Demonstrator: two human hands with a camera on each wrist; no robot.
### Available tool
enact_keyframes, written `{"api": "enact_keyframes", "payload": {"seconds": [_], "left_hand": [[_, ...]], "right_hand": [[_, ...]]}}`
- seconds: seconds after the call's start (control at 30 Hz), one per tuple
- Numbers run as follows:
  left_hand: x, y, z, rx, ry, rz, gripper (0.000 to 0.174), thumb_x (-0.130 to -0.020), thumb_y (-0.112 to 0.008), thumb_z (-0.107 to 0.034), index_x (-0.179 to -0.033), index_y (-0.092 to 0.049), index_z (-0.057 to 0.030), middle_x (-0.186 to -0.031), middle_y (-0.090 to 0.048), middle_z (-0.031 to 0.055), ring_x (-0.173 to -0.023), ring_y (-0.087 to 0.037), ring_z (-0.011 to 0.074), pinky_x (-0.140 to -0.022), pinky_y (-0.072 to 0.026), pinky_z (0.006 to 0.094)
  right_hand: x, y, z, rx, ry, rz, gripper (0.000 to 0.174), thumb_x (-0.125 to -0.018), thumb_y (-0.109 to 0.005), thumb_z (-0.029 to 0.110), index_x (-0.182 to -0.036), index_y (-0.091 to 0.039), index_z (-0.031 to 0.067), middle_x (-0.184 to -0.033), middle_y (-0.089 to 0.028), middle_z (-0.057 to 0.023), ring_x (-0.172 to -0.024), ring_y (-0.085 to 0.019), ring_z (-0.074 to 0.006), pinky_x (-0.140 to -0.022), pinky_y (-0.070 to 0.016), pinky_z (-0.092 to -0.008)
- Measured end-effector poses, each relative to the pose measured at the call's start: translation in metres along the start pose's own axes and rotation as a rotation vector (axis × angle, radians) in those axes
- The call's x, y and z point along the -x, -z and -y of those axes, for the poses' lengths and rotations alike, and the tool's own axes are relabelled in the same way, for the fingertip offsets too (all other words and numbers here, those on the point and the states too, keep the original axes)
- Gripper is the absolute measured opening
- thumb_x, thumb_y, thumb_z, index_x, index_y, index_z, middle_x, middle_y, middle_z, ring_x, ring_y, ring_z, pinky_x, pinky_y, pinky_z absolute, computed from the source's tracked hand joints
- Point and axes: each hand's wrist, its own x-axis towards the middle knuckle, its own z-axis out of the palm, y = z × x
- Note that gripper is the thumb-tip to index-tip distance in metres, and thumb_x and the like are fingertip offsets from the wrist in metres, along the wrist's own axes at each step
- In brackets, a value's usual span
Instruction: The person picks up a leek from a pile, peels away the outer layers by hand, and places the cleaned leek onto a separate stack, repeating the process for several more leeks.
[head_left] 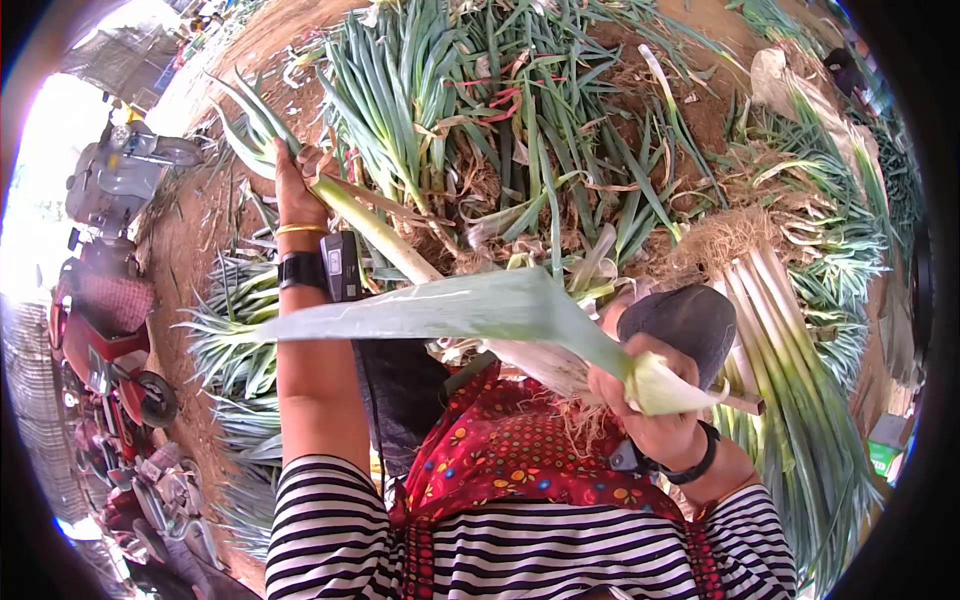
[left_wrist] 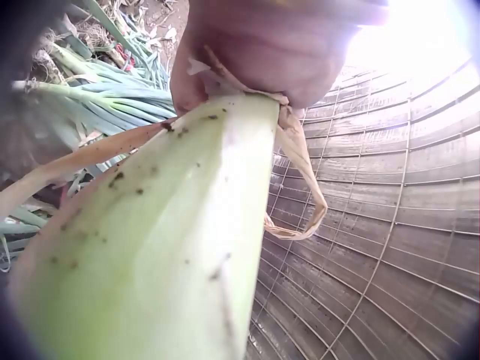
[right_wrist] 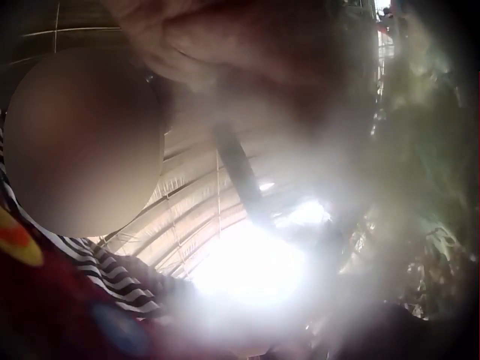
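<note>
While our left hand [head_left: 298,188] grips the leek [head_left: 378,232], our right hand [head_left: 658,430] holds a leaf [head_left: 460,308]. We expect light, crisp flesh, best held midway.

We log a black-and-white striped shirt [head_left: 560,545] at six o'clock, a red flowered apron [head_left: 490,440] over it. Between nine and ten: yellow wristband [head_left: 302,229], black strap [head_left: 301,269], boxy dark camera [head_left: 343,266]. At four: second black strap [head_left: 703,457].

Leaf [head_left: 430,308] across gap between forearms [head_left: 318,400], open soil [head_left: 178,268] leftward
</note>
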Motion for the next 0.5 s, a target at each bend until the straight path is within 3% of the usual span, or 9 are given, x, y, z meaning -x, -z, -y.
{"api": "enact_keyframes", "payload": {"seconds": [0.1,0.17,0.2,0.3,0.37,0.4,0.43,0.47,0.5], "left_hand": [[-0.004,0.012,-0.001,-0.030,-0.008,-0.007,0.049,-0.086,-0.047,-0.054,-0.060,-0.037,-0.0138,-0.046,-0.030,-0.0053,-0.041,-0.031,0.0090,-0.045,-0.0310,0.0224],[-0.012,0.027,-0.005,-0.038,0.000,-0.042,0.049,-0.086,-0.047,-0.055,-0.059,-0.037,-0.0140,-0.045,-0.030,-0.0050,-0.041,-0.032,0.0106,-0.044,-0.0322,0.0232],[-0.006,0.019,-0.001,-0.102,-0.023,-0.147,0.050,-0.085,-0.046,-0.056,-0.058,-0.037,-0.0142,-0.045,-0.031,-0.0043,-0.041,-0.033,0.0127,-0.043,-0.0330,0.0244],[-0.012,0.032,-0.004,-0.090,0.038,-0.126,0.051,-0.085,-0.046,-0.057,-0.057,-0.037,-0.0146,-0.044,-0.031,-0.0037,-0.041,-0.034,0.0142,-0.042,-0.0331,0.0254],[-0.012,0.041,-0.010,-0.164,-0.018,-0.200,0.052,-0.084,-0.045,-0.059,-0.059,-0.038,-0.0141,-0.045,-0.032,-0.0033,-0.041,-0.034,0.0144,-0.042,-0.0347,0.0270],[-0.016,0.063,-0.024,-0.302,-0.163,-0.301,0.052,-0.084,-0.044,-0.060,-0.060,-0.038,-0.0140,-0.046,-0.032,-0.0031,-0.042,-0.035,0.0147,-0.043,-0.0357,0.0280],[-0.019,0.079,-0.042,-0.439,-0.308,-0.399,0.053,-0.084,-0.042,-0.061,-0.061,-0.039,-0.0139,-0.047,-0.033,-0.0028,-0.042,-0.036,0.0151,-0.044,-0.0367,0.0289],[-0.020,0.089,-0.063,-0.343,-0.291,-0.383,0.053,-0.084,-0.041,-0.062,-0.062,-0.039,-0.0137,-0.048,-0.034,-0.0028,-0.043,-0.036,0.0154,-0.045,-0.0375,0.0293],[-0.015,0.098,-0.075,-0.254,-0.262,-0.377,0.054,-0.083,-0.040,-0.063,-0.063,-0.040,-0.0135,-0.049,-0.034,-0.0028,-0.043,-0.037,0.0157,-0.046,-0.0383,0.0297]], "right_hand": [[0.019,0.006,0.005,0.313,0.083,-0.100,0.032,-0.093,-0.047,0.029,-0.096,-0.053,-0.0021,-0.061,-0.056,-0.0056,-0.051,-0.048,-0.0082,-0.049,-0.0400,-0.0225],[0.031,0.016,0.004,0.244,0.123,-0.025,0.033,-0.091,-0.050,0.030,-0.098,-0.053,-0.0021,-0.062,-0.058,-0.0065,-0.051,-0.050,-0.0092,-0.051,-0.0414,-0.0247],[0.037,0.019,0.006,0.264,0.112,-0.009,0.037,-0.090,-0.051,0.032,-0.098,-0.053,-0.0032,-0.063,-0.058,-0.0077,-0.052,-0.054,-0.0122,-0.055,-0.0443,-0.0284],[0.039,0.018,0.011,0.180,0.165,0.046,0.032,-0.091,-0.050,0.027,-0.097,-0.054,-0.0045,-0.066,-0.060,-0.0092,-0.058,-0.058,-0.0161,-0.062,-0.0469,-0.0321],[0.064,0.032,0.021,0.273,0.094,-0.045,0.025,-0.087,-0.047,0.018,-0.095,-0.055,-0.0045,-0.074,-0.062,-0.0130,-0.070,-0.062,-0.0239,-0.066,-0.0479,-0.0349],[0.090,0.062,0.022,0.190,0.136,-0.084,0.031,-0.086,-0.052,0.024,-0.099,-0.057,-0.0032,-0.083,-0.063,-0.0158,-0.077,-0.063,-0.0281,-0.072,-0.0490,-0.0387],[0.095,0.043,0.044,-0.255,0.089,-0.402,0.035,-0.086,-0.053,0.029,-0.106,-0.056,0.0003,-0.098,-0.061,-0.0167,-0.089,-0.061,-0.0288,-0.083,-0.0471,-0.0423],[0.150,0.094,0.018,0.354,0.192,-0.777,0.038,-0.089,-0.046,0.033,-0.112,-0.051,0.0037,-0.110,-0.057,-0.0165,-0.100,-0.057,-0.0285,-0.094,-0.0416,-0.0451],[0.127,0.089,0.044,-0.061,0.225,-0.755,0.030,-0.093,-0.035,0.034,-0.100,-0.050,0.0095,-0.071,-0.047,-0.0006,-0.068,-0.045,-0.0168,-0.069,-0.0367,-0.0324]]}}
